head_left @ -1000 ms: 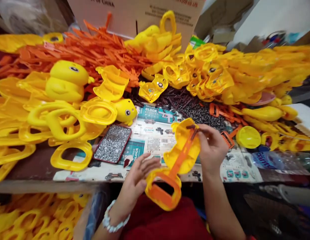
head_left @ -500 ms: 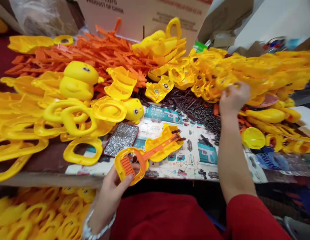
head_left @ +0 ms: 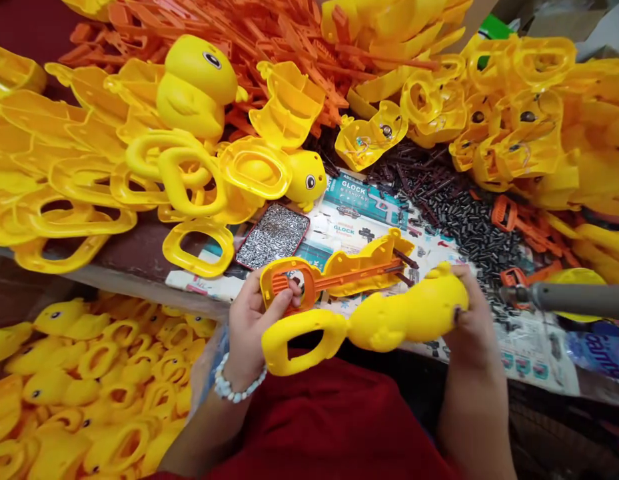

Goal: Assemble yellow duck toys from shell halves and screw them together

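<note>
My left hand (head_left: 249, 327) is closed around the handle loop of a yellow duck-shaped toy shell half (head_left: 362, 283), its hollow inside facing up. Along that half lies an orange trigger strip (head_left: 334, 281), with dark pins at its far end. My right hand (head_left: 473, 327) grips the head end of a second yellow duck shell half (head_left: 384, 323), smooth outside toward me. This half is held alongside and in front of the first, its handle loop close to my left wrist. The two halves are apart at the head end.
A red-rimmed tray of small screws (head_left: 272, 237) lies beyond my left hand. Dark small parts (head_left: 464, 220) and orange strips (head_left: 229, 40) are heaped behind. Yellow shells (head_left: 89, 147) pile up on both sides. A grey power screwdriver (head_left: 584, 297) juts in from the right.
My right hand has come back from the yellow pile at the right, now holding a second duck shell half beside the first. My left hand keeps its hold; the view has shifted.
</note>
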### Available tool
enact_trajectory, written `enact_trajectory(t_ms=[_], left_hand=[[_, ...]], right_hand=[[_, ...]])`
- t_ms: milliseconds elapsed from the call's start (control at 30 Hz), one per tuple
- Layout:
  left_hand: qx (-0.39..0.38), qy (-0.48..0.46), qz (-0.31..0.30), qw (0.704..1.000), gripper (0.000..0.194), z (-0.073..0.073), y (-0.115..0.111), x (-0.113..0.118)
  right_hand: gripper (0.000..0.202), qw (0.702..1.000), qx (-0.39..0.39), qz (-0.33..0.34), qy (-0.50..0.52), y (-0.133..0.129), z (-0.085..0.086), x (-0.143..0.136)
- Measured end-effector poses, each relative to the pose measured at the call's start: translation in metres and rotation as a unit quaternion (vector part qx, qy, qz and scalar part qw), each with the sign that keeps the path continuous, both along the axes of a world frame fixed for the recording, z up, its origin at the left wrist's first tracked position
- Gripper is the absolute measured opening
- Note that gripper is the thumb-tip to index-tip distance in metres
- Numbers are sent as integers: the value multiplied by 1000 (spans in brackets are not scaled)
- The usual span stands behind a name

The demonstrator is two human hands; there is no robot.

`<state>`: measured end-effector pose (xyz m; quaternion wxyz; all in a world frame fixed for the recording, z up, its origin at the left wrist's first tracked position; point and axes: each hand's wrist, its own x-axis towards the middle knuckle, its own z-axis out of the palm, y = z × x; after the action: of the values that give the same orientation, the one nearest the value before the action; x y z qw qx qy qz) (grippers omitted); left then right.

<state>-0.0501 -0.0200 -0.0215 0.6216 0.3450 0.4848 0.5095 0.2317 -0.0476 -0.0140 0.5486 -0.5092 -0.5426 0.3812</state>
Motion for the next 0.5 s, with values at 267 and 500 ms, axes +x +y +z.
enact_trajectory(t_ms=[267,500], left_hand=[[-10,-47,24,999,21,-1,-4,0],[30,-40,-32,998,18,-6,-2,-18]], right_hand=[[52,999,9,-36,30,-22,-22,-23],[47,986,-79,136,57,-25,-3,-42]])
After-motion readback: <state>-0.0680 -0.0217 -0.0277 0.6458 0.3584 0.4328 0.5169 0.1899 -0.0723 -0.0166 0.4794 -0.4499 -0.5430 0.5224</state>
